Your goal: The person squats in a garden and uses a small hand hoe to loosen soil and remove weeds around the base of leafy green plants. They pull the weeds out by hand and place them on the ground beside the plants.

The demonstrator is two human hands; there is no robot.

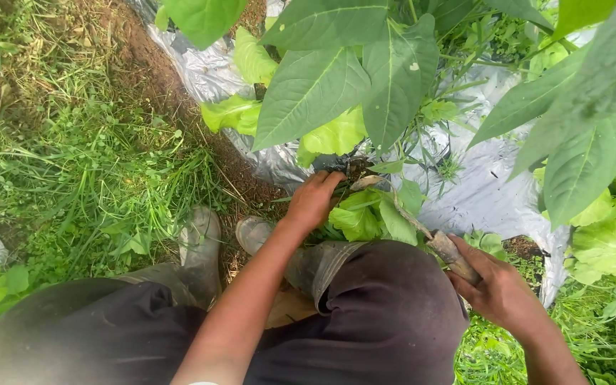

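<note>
Plants with big green leaves (322, 85) grow out of a shiny grey plastic sheet (486, 185), up past both hands. Long grass (94, 171) is off to the left of the left hand. The person crouches in dark trousers (386, 314) and muddy boots (201, 242), just under the left hand. The left hand (313, 202) is the nearer one to the plant stem; its fingers curl shut around the low leaves (368, 214) at the base. The right hand (497, 289) is closed tight on a wooden-handled tool (450, 251). The tool points up and left, toward the left hand and the stem.
</note>
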